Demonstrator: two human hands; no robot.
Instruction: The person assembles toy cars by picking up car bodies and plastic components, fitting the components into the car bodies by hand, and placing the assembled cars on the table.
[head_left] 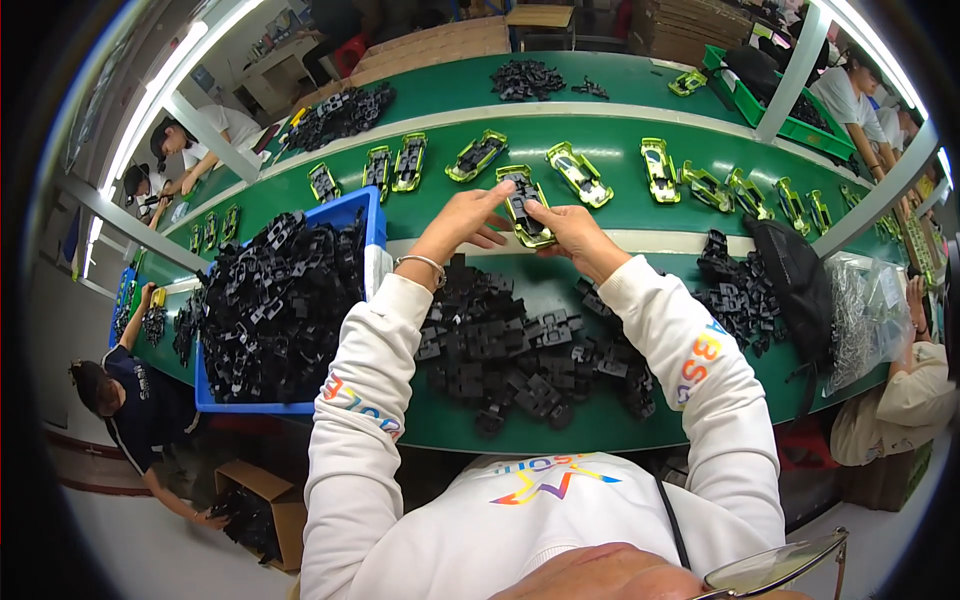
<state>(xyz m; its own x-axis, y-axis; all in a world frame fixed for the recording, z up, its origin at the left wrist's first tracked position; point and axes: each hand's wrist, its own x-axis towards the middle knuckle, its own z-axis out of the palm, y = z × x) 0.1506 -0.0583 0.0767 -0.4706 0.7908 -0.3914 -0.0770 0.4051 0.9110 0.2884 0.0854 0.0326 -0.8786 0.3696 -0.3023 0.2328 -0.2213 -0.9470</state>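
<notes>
"Where's the lime-green toy car (520,213)?"
"I see it over the green belt's (624,163) near edge, beyond heaped black plastic parts (520,345); the right hand (580,235) pinches it."
"And the left hand (462,217)?"
"One fingertip touches its far end, others spread; I can't tell whether it grips."

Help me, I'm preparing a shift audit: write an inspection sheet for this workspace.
Surface: green tabletop, partly covered by piles.
Work pieces: lime-edged car-shaped piece held; black parts heaped on the tabletop and in the blue bin.
Clutter: black bag and clear plastic bag at right.
Hands: left hand and right hand both on that piece.
Cables: thin black cord or strap on the shirt; cannot tell which.
Surroundings: co-workers at both sides.
</notes>
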